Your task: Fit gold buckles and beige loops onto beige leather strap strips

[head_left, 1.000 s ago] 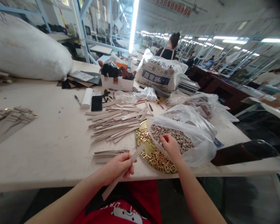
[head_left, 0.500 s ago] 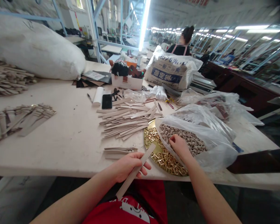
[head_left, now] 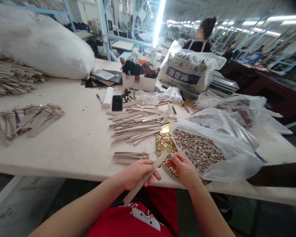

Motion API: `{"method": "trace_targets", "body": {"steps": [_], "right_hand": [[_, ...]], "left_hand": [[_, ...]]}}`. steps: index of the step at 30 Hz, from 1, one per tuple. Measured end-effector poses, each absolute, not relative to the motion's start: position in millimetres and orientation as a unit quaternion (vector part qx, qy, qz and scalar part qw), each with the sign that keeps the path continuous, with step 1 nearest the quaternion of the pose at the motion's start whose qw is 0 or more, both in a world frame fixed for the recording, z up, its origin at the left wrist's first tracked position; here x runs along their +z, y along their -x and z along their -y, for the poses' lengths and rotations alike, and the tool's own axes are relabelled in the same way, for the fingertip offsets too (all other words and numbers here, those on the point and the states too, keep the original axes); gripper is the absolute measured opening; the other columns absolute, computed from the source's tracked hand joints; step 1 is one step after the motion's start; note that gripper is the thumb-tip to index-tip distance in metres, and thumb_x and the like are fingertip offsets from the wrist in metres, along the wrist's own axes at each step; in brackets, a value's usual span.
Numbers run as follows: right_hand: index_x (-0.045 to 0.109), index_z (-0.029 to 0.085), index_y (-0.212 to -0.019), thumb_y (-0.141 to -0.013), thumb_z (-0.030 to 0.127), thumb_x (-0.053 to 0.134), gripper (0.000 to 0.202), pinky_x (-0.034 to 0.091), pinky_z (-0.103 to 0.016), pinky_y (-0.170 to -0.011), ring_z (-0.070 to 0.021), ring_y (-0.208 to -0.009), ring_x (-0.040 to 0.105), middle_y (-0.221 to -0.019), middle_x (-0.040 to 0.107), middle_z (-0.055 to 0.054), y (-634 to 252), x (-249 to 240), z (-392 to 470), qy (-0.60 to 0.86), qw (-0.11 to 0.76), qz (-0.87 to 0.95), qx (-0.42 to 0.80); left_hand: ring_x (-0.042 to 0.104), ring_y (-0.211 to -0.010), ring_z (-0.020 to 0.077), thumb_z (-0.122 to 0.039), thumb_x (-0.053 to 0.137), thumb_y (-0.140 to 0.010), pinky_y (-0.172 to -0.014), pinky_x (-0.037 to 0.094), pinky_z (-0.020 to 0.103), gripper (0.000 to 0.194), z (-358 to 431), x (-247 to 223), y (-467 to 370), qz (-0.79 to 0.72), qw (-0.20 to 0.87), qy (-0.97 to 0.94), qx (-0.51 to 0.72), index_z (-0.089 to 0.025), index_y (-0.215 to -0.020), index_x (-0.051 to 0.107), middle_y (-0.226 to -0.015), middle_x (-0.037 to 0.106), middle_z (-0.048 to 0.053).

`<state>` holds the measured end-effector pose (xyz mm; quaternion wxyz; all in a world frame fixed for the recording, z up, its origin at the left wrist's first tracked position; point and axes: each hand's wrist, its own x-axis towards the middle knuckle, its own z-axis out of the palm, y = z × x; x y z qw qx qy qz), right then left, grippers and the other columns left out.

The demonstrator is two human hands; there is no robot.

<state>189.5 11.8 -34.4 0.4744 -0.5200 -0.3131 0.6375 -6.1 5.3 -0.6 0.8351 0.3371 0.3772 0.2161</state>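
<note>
A flat grey-beige strip (head_left: 141, 185) lies slantwise in my left hand (head_left: 142, 171), gripped between thumb and fingers. Close to the strip's upper end, my right hand (head_left: 184, 168) pinches a small beige loop (head_left: 169, 156). Beneath the hands is a round golden tray (head_left: 165, 127) with gold buckles (head_left: 164, 141). An open plastic bag (head_left: 234, 144) full of similar loops (head_left: 199, 148) overlaps the tray on the right. Left of the tray lie a loose pile of strips (head_left: 135, 123) and a small stack of strips (head_left: 129, 157) with fittings at their right ends.
Finished-looking straps (head_left: 34, 118) and a strip heap (head_left: 12, 77) lie on the table (head_left: 74, 144) at left, beside a large white sack (head_left: 46, 46). Behind are a phone (head_left: 117, 103), a white box (head_left: 139, 82) and a printed bag (head_left: 187, 70). A person (head_left: 199, 44) is beyond.
My right hand has come out of the bag of loops, moving left to the strip's tip with a loop in its fingers. The camera view has shifted slightly.
</note>
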Motion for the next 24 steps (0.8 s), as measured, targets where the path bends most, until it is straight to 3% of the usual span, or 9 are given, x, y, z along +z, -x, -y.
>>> {"method": "trace_targets", "body": {"steps": [4,8,13,16,19,24], "right_hand": [[0.062,0.02,-0.07,-0.058,0.033,0.076,0.023,0.048,-0.019,-0.058,-0.0066,-0.056,0.056,-0.064,0.061,0.005,-182.6,-36.2,-10.2,0.508,0.517,0.245,0.644],[0.065,0.02,-0.085,-0.06,0.03,0.076,0.029,0.05,-0.019,-0.059,-0.0065,-0.057,0.057,-0.07,0.065,0.003,-177.6,-38.4,-6.7,0.493,0.513,0.22,0.667],[0.064,0.019,-0.08,-0.06,0.027,0.076,0.024,0.051,-0.019,-0.058,-0.0073,-0.058,0.058,-0.07,0.064,0.003,-171.9,-40.6,-2.0,0.459,0.52,0.191,0.694],[0.063,0.02,-0.079,-0.059,0.029,0.076,0.025,0.051,-0.02,-0.058,-0.0074,-0.057,0.057,-0.068,0.062,0.003,-169.5,-40.7,-0.4,0.465,0.521,0.193,0.69],[0.063,0.02,-0.079,-0.06,0.033,0.075,0.026,0.05,-0.023,-0.058,-0.0088,-0.056,0.055,-0.068,0.061,0.003,-168.3,-41.8,1.4,0.51,0.511,0.247,0.646],[0.062,0.019,-0.08,-0.062,0.037,0.072,0.028,0.046,-0.027,-0.06,-0.0119,-0.057,0.056,-0.065,0.061,0.002,-167.6,-43.1,5.0,0.548,0.455,0.351,0.608]], "left_hand": [[0.043,-0.045,0.0049,-0.036,0.047,-0.076,-0.04,0.03,0.016,0.029,-3.1,-6.0,6.2,-0.403,0.808,-0.376,0.209,-0.013,-0.093,0.052,-0.073,0.06,0.002],[0.039,-0.05,0.0069,-0.045,0.039,-0.081,-0.047,0.03,0.019,0.041,-6.1,-14.0,6.5,-0.468,0.697,-0.494,0.227,-0.012,-0.095,0.058,-0.065,0.052,-0.001],[0.052,-0.077,0.0164,-0.035,0.045,-0.079,-0.067,0.037,0.023,0.029,-8.0,-15.7,9.5,-0.491,0.542,-0.641,0.233,-0.015,-0.093,0.061,-0.083,0.061,0.003],[0.054,-0.084,0.0205,-0.032,0.045,-0.079,-0.07,0.036,0.025,0.027,-4.2,-11.4,11.2,-0.515,0.473,-0.683,0.212,-0.019,-0.097,0.06,-0.091,0.063,0.005],[0.056,-0.077,0.0198,-0.032,0.043,-0.081,-0.065,0.034,0.024,0.025,-2.3,-7.8,11.5,-0.518,0.443,-0.708,0.186,-0.02,-0.095,0.06,-0.085,0.064,0.005],[0.049,-0.058,0.0149,-0.032,0.038,-0.084,-0.052,0.027,0.022,0.028,-8.4,-9.3,12.4,-0.496,0.425,-0.744,0.142,-0.018,-0.072,0.059,-0.062,0.057,0.002]]}}
